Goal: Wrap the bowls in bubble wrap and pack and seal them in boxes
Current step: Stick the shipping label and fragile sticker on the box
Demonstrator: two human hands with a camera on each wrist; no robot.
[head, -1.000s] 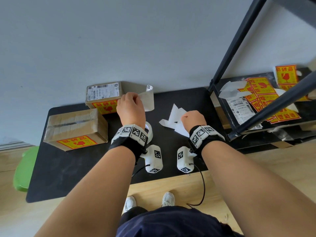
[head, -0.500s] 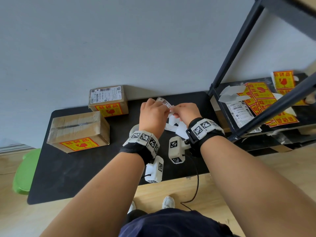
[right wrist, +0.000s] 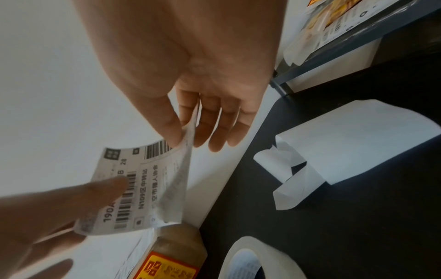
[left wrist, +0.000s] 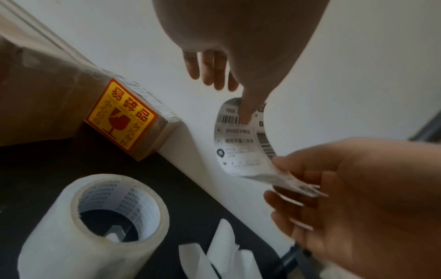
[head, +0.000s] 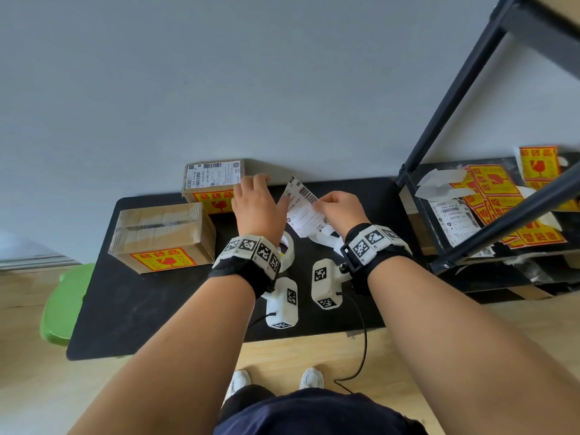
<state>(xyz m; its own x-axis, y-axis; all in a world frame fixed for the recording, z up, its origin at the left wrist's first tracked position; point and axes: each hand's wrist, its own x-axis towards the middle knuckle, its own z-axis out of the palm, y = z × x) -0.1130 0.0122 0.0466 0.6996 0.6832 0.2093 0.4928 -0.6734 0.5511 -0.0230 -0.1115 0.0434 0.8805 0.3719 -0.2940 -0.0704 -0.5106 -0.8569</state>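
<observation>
Far left on the black bench [head: 125, 309]: a larger brown cardboard box [head: 160, 229], flaps closed and taped over with clear tape, a yellow-and-red fragile sticker [head: 163, 260] on its near side, no shipping label on top that I can see. Behind it, against the wall, a smaller brown cardboard box [head: 208, 183], closed, with a white barcode label on top and a fragile sticker on its side, so it looks finished.

Left hand [head: 259, 207] is mostly spread; its thumb and forefinger pinch the far end of a white printed shipping label [head: 303, 211], other fingers straight. Under that wrist a roll of clear packing tape [left wrist: 95, 222] stands on the bench, untouched.

Right hand [head: 340, 207] pinches the label's near edge between thumb and fingers; in the right wrist view a thin backing layer seems to be splitting away there. Label is held in the air between both hands, above the bench, touching neither box.

White peeled backing strips [head: 323, 238] lie on the bench under the hands. Right: a black metal shelf rack [head: 470, 243] strewn with spare fragile stickers and labels.

No bowls or bubble wrap visible; wrapping, packing and sealing look done for both boxes. Likely left: peel this label, stick it on the larger box.
</observation>
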